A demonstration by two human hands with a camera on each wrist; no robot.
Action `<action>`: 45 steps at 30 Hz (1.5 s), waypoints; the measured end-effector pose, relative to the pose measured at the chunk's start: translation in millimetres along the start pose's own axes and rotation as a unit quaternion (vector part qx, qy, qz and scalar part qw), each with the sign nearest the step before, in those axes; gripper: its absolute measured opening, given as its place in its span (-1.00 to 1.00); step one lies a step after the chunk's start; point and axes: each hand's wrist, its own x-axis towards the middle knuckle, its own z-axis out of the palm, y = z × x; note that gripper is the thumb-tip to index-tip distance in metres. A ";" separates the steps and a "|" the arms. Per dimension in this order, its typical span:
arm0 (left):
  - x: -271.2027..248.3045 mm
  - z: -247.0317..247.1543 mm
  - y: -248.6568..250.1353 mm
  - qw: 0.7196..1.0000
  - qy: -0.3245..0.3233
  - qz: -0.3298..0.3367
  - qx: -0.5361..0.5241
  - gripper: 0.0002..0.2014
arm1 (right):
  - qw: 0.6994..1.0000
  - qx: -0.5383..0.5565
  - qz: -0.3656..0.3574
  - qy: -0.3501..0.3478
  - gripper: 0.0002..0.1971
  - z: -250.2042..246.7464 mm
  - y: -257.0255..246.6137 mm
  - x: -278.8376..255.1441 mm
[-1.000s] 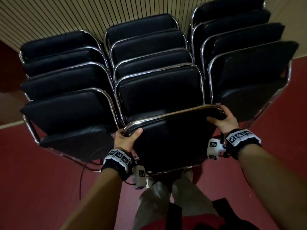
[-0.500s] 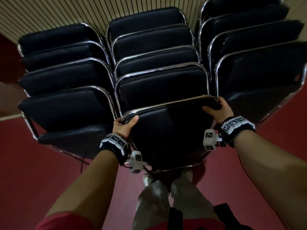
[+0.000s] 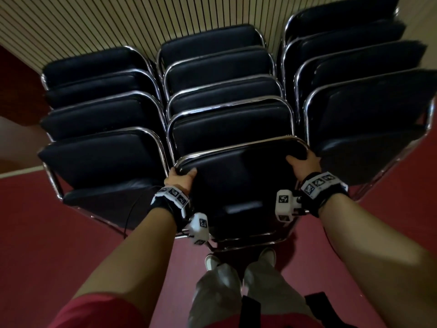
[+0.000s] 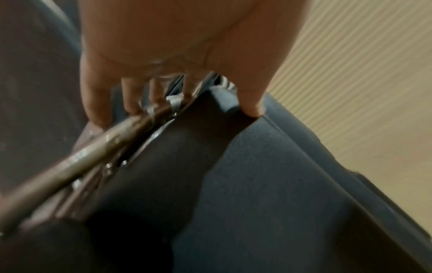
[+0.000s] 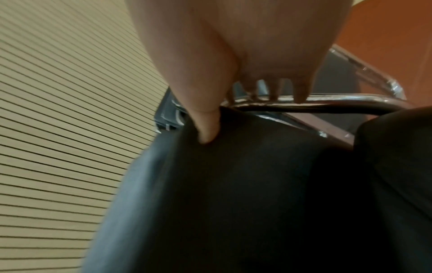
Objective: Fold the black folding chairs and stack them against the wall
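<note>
at the front of the middle row of stacked chairs, the person holds a folded black chair (image 3: 238, 183) by the 2 top corners of its chrome frame (image 3: 236, 146). the left hand (image 3: 180, 179) grips the left corner, thumb laid on the black pad and the other fingers (image 4: 131, 97) curled round the back of the metal tube (image 4: 77, 162). the right hand (image 3: 305, 162) grips the right corner in the same way: thumb pressed into the cushion, 4 fingers (image 5: 301, 90) hooked over the tube (image 5: 327, 105). both forearms reach forward and down from the shoulders, nearly straight, each with a black wrist strap carrying white marker blocks (image 3: 285, 204).

the held chair stands upright just in front of the person's light shoes (image 3: 267, 255), its padded back close against the next chair of the middle row. that row shows 4 more folded chairs (image 3: 222, 91) behind it, and the left row (image 3: 99, 102) and right row (image 3: 354, 91) show 4 each, all leaning toward the ribbed beige wall (image 3: 118, 24).

the cushions are smooth, dull black with rounded corners; the frames are bent, shiny tubes that catch the light. the wall has fine parallel grooves. the floor (image 3: 59, 233) is a flat dark red. the wrist views are blurred.
</note>
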 end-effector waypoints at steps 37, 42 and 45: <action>-109.1 -538.8 -91.8 0.960 0.132 0.235 0.073 -0.73 | 0.886 -0.155 -0.354 -0.254 -0.46 349.9 -195.8 -418.9; -76.6 -550.1 -64.6 0.956 0.095 0.253 0.113 -0.73 | 0.896 -0.153 -0.340 -0.241 -0.50 368.9 -214.7 -404.6; -50.6 -551.9 -36.9 0.950 0.075 0.271 0.138 -0.76 | 0.899 -0.159 -0.336 -0.232 -0.50 381.6 -230.7 -384.6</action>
